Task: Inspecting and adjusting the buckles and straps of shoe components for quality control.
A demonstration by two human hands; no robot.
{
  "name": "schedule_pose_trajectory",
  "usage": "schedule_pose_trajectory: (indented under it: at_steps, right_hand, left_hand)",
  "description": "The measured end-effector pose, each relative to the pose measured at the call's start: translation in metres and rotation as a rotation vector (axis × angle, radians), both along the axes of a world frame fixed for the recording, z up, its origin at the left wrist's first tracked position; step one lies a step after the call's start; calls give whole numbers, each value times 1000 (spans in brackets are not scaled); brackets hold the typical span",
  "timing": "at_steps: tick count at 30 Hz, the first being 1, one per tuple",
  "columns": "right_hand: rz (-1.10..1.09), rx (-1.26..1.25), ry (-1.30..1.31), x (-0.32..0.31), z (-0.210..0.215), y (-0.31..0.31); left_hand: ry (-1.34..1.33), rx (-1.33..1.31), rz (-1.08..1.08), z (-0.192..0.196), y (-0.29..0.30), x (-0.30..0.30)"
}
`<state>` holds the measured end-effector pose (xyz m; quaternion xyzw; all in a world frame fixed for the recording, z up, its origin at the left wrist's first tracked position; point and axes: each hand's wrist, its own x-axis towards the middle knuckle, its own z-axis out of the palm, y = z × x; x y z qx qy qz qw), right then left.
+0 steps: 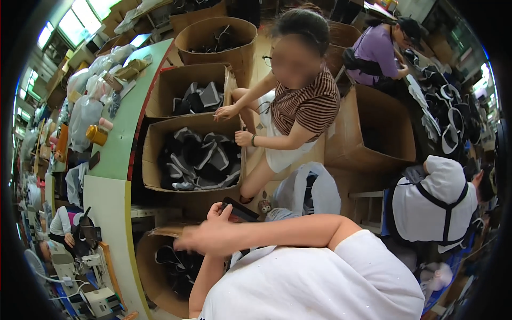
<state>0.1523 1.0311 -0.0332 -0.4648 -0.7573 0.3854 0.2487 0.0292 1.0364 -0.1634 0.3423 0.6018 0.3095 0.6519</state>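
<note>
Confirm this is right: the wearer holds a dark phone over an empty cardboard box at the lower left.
Not quite. The head view shows the box is not empty: dark and white pieces lie inside it. The rest stands: the right hand crosses over it, and a dark phone sits at the left hand.

1. The single head view looks steeply down from the wearer's head, over a white-shirted shoulder [320, 277].
2. It faces forward toward open brown cardboard boxes [194, 154] near a long green-topped table [114, 154].
3. The fisheye lens bends edges; its rim is black.
</note>
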Motion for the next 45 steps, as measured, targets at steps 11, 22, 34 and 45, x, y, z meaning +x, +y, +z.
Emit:
schedule_pose_trajectory:
  at_steps: [11, 22, 34, 45]
  right_hand:
    - [-324, 17, 259, 58, -73, -14]
    - [-497, 121, 220, 50, -74, 8]
    - [-45, 524, -256, 66, -61, 42]
    - [125, 307, -151, 87, -62, 74]
  left_hand:
    - [-67, 209, 49, 45, 10, 12]
    - [-114, 238, -46, 46, 13, 18]
    - [-36, 244, -243, 59, 32, 6]
    - [-143, 55, -408, 70, 57, 9]
